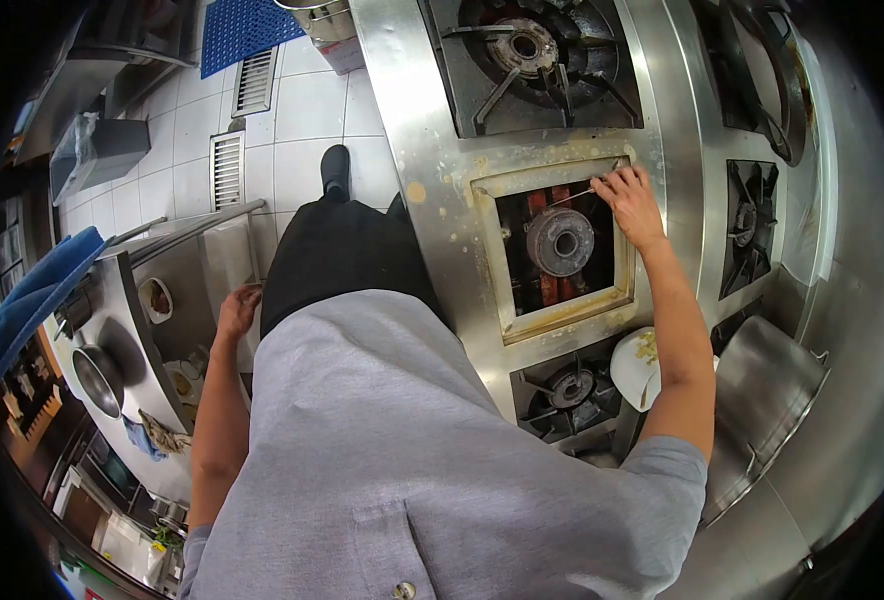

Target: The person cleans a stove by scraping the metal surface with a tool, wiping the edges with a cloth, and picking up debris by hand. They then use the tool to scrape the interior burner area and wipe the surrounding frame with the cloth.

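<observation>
My right hand [627, 205] reaches over the square opening [510, 325] in the steel cooktop, at its far right corner. Its fingers pinch a thin metal rod [574, 197] that slants down to the left above the burner. Inside the opening sits a round grey burner head [560, 242] with a hole in its middle, over reddish bars. No pan support lies over this burner. My left hand [239, 310] hangs low beside my thigh, near the steel counter. Its fingers are curled, and what they hold, if anything, is hidden.
A large burner with a black grate [524, 55] lies beyond the opening, a smaller burner [570, 388] nearer me. A stained white dish [634, 370] stands under my right forearm, beside a big steel pot [770, 405]. On the left counter is a metal bowl [97, 382].
</observation>
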Demonstrator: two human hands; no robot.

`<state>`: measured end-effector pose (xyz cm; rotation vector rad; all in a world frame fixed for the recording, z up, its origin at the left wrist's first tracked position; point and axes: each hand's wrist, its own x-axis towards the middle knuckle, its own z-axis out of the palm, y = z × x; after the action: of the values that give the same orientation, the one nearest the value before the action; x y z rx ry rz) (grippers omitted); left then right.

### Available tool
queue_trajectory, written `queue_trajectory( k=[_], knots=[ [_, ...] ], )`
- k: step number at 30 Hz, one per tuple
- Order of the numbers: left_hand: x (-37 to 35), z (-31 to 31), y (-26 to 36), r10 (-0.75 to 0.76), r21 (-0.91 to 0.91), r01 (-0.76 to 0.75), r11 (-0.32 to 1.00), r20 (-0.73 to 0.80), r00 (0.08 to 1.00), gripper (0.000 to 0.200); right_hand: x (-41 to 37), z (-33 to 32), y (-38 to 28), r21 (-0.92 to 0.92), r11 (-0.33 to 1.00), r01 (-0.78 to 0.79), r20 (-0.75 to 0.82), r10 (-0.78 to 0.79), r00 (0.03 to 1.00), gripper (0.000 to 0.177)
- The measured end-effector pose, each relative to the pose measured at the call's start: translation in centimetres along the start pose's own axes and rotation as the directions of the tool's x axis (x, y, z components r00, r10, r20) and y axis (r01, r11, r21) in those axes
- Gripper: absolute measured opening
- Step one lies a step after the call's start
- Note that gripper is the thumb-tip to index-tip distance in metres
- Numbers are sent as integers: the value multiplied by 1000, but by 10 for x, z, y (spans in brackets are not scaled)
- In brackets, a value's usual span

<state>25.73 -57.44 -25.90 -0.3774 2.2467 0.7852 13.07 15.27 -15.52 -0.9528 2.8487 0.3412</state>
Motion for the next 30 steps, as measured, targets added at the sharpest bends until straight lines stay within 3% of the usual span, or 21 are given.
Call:
queue_trajectory(
  k=[4, 7, 8, 10, 11, 13, 14, 15, 17, 19, 20, 24, 30],
  knots=[
    [3, -2, 2, 45, 30, -45, 999, 25, 999, 33, 15, -5, -20, 89, 993, 80, 6, -81, 997, 24],
    [1, -16, 25, 24, 95, -25, 995, 5, 1000, 33, 26, -26, -45, 33, 994, -108, 76, 105, 992, 22],
    [0, -20, 29, -13, 12, 13, 1000, 6, 1000, 35, 24, -34, -50, 38, 975, -221, 152, 213, 965, 19],
    [16, -17, -4, 60, -49, -59, 997, 4, 998, 36, 12, -53, -64, 105, 884, -456, 328, 402, 855, 17],
    [21, -17, -8, 33, 6, -33, 999, 0, 999, 37, 4, -62, -70, 120, 811, -573, 409, 485, 773, 16],
    [30, -18, -8, 27, 88, -31, 996, 41, 999, 35, -25, -54, -95, 295, 675, -676, 365, 574, 733, 17],
    [32, -15, -9, 15, -18, -14, 1000, 48, 999, 33, -33, -55, -114, 336, 577, -745, 429, 610, 666, 19],
    [38, -12, -10, 54, 16, -55, 998, 58, 997, 33, -33, -59, -137, 371, 469, -801, 493, 632, 598, 21],
    [54, -11, -16, 98, 40, -102, 994, 99, 990, 31, -28, -70, -184, 552, 167, -817, 519, 698, 493, 18],
    [72, -12, -27, 111, 20, -115, 993, 158, 981, 31, -27, -46, -234, 608, 26, -793, 426, 832, 354, 21],
    [106, -6, -76, 119, -220, -69, 973, 226, 967, 30, -25, -37, -252, 597, -10, -802, 417, 858, 300, 22],
    [116, -56, 2, 211, 90, -238, 967, 237, 948, 30, -16, -6, -303, 557, -127, -821, 402, 906, 133, 28],
    [166, -108, 61, 294, 199, -331, 922, 194, 936, 33, 21, -29, -297, 434, -168, -885, 422, 906, 34, 25]
  ],
)
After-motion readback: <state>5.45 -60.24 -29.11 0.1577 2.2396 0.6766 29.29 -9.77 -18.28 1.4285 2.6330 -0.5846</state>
